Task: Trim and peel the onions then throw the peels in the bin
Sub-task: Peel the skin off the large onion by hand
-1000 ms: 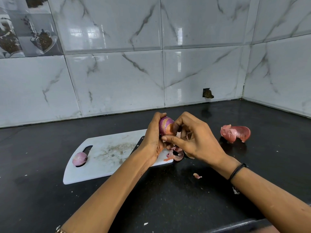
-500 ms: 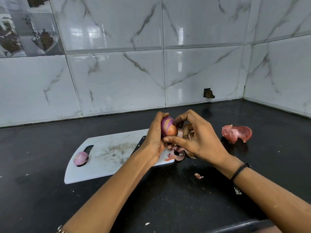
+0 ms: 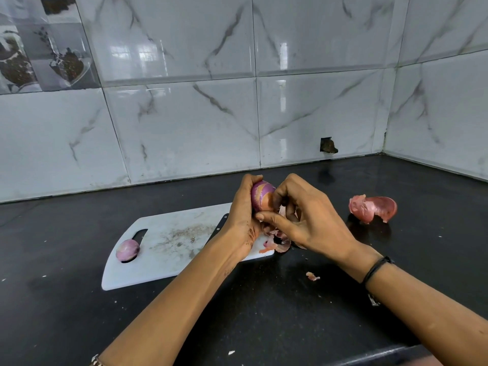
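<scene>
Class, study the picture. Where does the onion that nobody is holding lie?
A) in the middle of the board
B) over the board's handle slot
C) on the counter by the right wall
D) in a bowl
B: the onion sits over the dark handle slot at the left end of the board.

marbled white wall tiles (image 3: 184,122), black countertop (image 3: 264,313)

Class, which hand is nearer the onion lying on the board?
Left. The left hand is right of the onion, over the board; the right hand is farther right, beyond the left.
</scene>
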A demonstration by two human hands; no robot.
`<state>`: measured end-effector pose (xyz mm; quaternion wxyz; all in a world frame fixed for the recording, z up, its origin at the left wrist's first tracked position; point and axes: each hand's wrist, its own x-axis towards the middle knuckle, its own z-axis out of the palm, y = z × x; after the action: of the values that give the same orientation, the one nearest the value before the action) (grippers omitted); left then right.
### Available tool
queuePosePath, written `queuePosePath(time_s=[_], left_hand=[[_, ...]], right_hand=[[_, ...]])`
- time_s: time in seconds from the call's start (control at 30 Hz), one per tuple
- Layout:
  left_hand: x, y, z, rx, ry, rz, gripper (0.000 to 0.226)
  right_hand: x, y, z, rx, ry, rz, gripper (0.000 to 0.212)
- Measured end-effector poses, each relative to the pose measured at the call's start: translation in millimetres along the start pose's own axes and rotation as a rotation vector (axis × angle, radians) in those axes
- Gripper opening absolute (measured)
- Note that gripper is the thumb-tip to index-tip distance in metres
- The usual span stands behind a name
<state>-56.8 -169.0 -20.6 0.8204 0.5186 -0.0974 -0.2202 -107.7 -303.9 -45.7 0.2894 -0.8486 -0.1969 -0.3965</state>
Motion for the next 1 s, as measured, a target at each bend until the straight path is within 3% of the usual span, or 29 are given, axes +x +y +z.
queuePosePath(time_s=[0.43, 1.0], left_hand=[[2.8, -1.9, -3.3, 0.096, -0.017, 0.098, 0.021], [2.6, -8.0, -2.0, 0.115, -0.019, 0.033, 0.029]], right_hand=[[-1.1, 0.2, -4.0, 0.001, 0.027, 0.045, 0.053], [-3.3, 2.7, -5.5, -0.034, -0.041, 0.05, 0.043]])
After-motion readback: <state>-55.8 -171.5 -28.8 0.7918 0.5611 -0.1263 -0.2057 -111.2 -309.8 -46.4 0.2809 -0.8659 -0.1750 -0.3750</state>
